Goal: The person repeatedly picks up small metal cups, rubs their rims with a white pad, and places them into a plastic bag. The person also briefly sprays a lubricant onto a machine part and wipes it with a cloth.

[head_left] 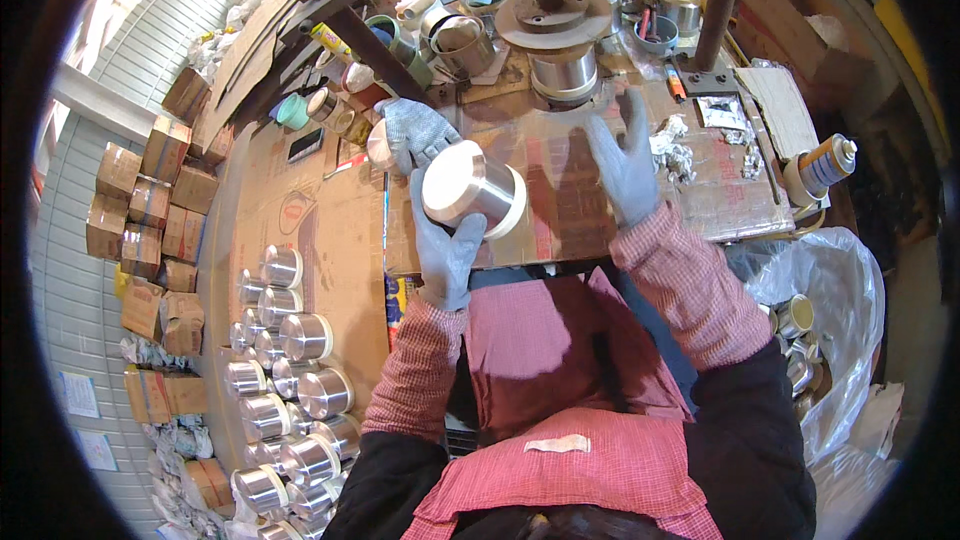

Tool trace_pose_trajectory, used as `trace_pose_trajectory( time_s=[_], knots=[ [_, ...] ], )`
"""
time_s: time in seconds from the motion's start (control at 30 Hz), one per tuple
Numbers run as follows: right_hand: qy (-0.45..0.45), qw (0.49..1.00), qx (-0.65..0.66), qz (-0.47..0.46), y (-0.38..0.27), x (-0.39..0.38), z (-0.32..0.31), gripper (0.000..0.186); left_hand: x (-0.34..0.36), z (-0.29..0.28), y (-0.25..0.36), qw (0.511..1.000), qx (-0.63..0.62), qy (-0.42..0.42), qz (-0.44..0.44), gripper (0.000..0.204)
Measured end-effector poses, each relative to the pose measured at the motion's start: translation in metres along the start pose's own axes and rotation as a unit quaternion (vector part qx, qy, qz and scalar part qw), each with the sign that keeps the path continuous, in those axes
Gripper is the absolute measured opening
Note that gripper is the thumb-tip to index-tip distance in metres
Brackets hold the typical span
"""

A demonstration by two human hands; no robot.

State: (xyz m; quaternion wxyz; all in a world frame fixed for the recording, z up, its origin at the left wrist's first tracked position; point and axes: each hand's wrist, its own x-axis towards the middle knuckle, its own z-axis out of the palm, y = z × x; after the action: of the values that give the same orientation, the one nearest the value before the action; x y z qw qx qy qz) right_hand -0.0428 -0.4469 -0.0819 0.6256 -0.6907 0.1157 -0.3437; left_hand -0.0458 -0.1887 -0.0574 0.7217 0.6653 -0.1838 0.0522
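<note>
Canister, silver with a pale rim, is tilted in the left hand, whose gloved fingers and thumb curl around it near the counter's near edge. The right hand, also gloved, hovers empty, fingers spread. Crumpled scraps lie to its right. Beyond the canister rests a loose glove; farther back, a round plate sits over a metal cylinder.

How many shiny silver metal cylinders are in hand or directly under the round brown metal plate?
2: one shiny silver metal cylinder in the grey-gloved left hand, another cylinder beneath the round brown metal plate.
</note>
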Motion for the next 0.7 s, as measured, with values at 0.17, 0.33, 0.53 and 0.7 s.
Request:
trace_pose_trajectory(
  time_s=[0.17,0.33,0.53,0.7],
  knots=[
    [0.07,0.962,-0.253,-0.075,0.025,0.094,0.061,0.117,0.043,0.019,-0.007,0.996,0.06,0.067,0.017,0.099],
    [0.068,0.982,-0.156,-0.079,-0.001,0.108,0.058,0.102,0.117,0.044,-0.046,0.984,0.071,0.143,0.075,0.105],
    [0.002,0.986,0.146,0.08,-0.056,-0.026,-0.076,0.093,0.177,0.121,-0.088,0.995,-0.021,0.015,0.093,0.096],
    [0.202,0.972,-0.108,0.046,-0.049,-0.133,-0.221,0.089,0.181,0.162,-0.105,0.998,0.019,-0.022,0.048,0.091]
  ],
)
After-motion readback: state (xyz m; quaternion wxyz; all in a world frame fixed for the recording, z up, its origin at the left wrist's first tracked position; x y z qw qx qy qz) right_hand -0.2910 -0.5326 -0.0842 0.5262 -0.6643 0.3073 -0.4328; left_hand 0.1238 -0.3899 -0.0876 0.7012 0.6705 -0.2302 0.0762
